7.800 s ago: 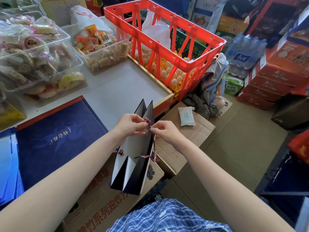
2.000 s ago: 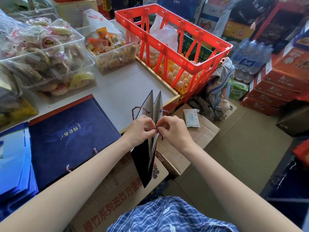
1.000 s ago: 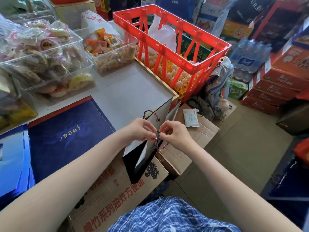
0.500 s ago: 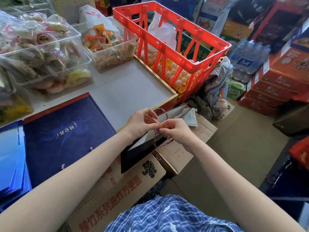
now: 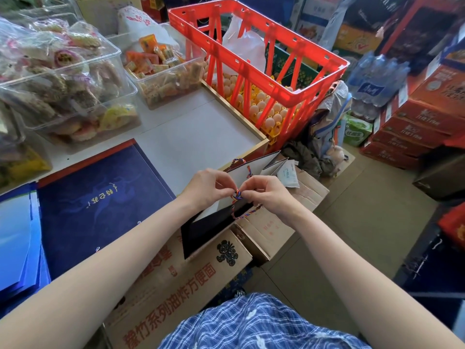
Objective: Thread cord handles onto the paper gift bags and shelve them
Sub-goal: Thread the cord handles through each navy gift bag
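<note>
A folded dark paper gift bag (image 5: 214, 222) with a white inside lies tilted, nearly flat, in front of me above a cardboard box. My left hand (image 5: 208, 188) and my right hand (image 5: 268, 195) meet at its upper edge and both pinch a small loop of the red-blue-yellow cord (image 5: 237, 195). A slack length of that cord hangs below my right hand across the bag. A second cord handle (image 5: 239, 162) sticks up at the bag's far edge. A flat dark blue bag (image 5: 100, 205) with gold script lies on the counter to the left.
A stack of blue bags (image 5: 17, 235) lies at the far left. Clear snack tubs (image 5: 63, 79) stand at the back of the white counter (image 5: 196, 137). A red crate (image 5: 256, 61) over eggs sits beyond. Cardboard boxes (image 5: 191, 280) are below my hands.
The bag has tipped from upright to nearly flat since two seconds ago. My hands have stayed together on the cord at its upper edge, now working a small loop.
</note>
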`<action>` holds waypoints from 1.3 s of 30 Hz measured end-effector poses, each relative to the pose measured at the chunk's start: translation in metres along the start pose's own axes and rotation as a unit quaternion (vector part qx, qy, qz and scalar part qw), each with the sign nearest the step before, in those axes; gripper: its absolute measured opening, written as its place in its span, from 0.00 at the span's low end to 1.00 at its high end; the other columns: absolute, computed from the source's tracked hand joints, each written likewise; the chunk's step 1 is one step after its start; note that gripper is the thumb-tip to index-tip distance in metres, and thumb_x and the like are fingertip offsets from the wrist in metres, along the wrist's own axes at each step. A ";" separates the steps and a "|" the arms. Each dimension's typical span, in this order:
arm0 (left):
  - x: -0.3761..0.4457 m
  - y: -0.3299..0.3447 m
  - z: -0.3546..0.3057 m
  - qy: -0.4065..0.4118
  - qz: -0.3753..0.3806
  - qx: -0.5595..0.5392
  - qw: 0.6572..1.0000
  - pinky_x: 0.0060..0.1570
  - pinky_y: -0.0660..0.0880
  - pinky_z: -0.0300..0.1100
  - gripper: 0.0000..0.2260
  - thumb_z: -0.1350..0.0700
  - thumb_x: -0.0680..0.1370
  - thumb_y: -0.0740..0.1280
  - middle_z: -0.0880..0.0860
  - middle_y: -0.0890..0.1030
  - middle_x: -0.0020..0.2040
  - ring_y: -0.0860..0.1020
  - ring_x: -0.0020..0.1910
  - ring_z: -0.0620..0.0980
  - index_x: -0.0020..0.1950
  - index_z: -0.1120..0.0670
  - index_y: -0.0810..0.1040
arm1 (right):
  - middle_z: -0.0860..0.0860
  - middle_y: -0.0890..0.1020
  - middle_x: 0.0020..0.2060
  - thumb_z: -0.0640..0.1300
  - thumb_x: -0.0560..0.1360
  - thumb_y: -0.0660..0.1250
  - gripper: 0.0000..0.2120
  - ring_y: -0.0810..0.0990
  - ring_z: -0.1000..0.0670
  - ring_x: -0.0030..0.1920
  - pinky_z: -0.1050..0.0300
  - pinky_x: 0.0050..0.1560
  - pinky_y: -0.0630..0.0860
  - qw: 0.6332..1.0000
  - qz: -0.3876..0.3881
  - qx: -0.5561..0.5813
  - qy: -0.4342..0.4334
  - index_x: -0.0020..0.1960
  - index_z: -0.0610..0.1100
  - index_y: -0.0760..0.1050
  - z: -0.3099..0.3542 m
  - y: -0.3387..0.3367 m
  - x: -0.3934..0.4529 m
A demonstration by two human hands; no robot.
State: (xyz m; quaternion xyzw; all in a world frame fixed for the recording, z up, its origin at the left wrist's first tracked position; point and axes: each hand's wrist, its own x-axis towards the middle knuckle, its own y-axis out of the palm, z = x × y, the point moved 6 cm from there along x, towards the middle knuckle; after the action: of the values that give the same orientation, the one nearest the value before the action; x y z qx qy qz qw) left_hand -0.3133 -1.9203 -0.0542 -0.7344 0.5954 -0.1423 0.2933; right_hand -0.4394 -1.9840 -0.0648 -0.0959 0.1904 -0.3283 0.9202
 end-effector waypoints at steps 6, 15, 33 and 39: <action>0.000 -0.001 0.000 0.003 0.019 -0.007 1.000 0.48 0.75 0.38 0.04 0.59 0.72 0.72 0.53 0.84 0.43 0.81 0.43 0.46 0.45 0.57 0.83 | 0.47 0.83 0.41 0.37 0.72 0.70 0.08 0.78 0.54 0.35 0.67 0.33 0.72 0.999 -0.025 0.026 0.021 0.50 0.41 0.74 0.000 -0.001 0.003; 0.001 -0.002 0.011 -0.027 -0.010 -0.019 0.999 0.49 0.75 0.41 0.01 0.60 0.74 0.70 0.56 0.84 0.43 0.81 0.43 0.50 0.42 0.56 0.80 | 0.53 0.80 0.34 0.48 0.69 0.74 0.08 0.78 0.55 0.36 0.61 0.37 0.74 0.985 -0.127 -0.119 0.003 0.37 0.48 0.76 -0.014 -0.009 -0.015; -0.010 -0.001 0.030 -0.075 -0.034 -0.069 0.994 0.51 0.75 0.45 0.03 0.59 0.72 0.72 0.55 0.83 0.42 0.81 0.45 0.51 0.41 0.57 0.79 | 0.39 0.78 0.38 0.42 0.64 0.65 0.07 0.73 0.47 0.39 0.54 0.37 0.68 0.991 -0.073 0.092 0.070 0.28 0.43 0.73 -0.011 0.018 -0.009; -0.011 0.010 0.032 -0.085 0.001 -0.107 0.991 0.50 0.75 0.43 0.06 0.61 0.71 0.72 0.51 0.82 0.40 0.79 0.42 0.47 0.38 0.53 0.77 | 0.36 0.77 0.43 0.31 0.74 0.57 0.14 0.73 0.43 0.43 0.55 0.38 0.68 0.968 -0.081 0.218 0.098 0.32 0.43 0.62 -0.024 0.014 -0.012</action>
State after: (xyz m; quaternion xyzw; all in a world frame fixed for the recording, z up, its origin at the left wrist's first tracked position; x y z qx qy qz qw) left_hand -0.3061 -1.9028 -0.0845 -0.7701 0.5811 -0.0149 0.2627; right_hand -0.4497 -1.9666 -0.0873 0.1248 0.1952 -0.4436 0.8658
